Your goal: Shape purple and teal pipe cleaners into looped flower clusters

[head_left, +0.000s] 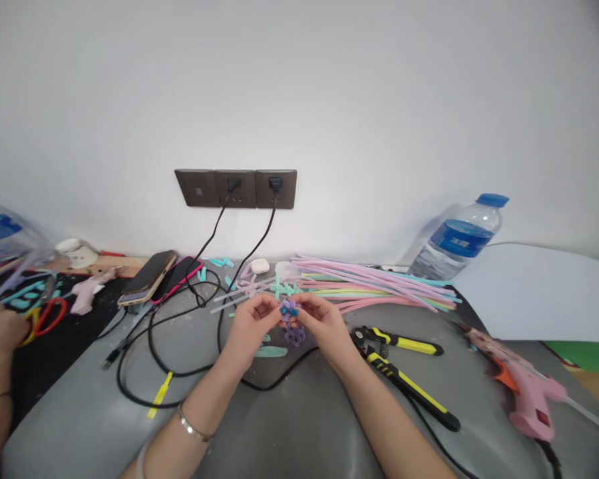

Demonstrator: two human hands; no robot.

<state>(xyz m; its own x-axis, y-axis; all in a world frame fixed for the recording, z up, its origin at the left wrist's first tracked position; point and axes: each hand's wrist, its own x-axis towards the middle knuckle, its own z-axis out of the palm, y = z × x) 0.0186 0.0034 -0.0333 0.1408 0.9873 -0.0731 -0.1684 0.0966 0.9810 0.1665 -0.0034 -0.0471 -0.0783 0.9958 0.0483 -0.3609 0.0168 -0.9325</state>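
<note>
In the middle of the head view, my left hand (253,324) and my right hand (324,324) meet with fingers pinched. Between their fingertips is a small purple pipe-cleaner flower (288,305) with blue parts on it. Just below hangs or lies a darker purple looped piece (294,334); whether it joins the flower I cannot tell. Mint-green pipe-cleaner shapes (282,287) lie right behind my fingers. A flat pale green strip (271,351) rests on the grey table under my hands.
Wire strippers (399,366) and a pink glue gun (524,386) lie right, near a tilted water bottle (459,239). Pipe cleaners (374,283) are bundled at the back. Black cables (152,332) loop left beside two phones (150,276). Another person's hand (0,329) is near scissors (47,319).
</note>
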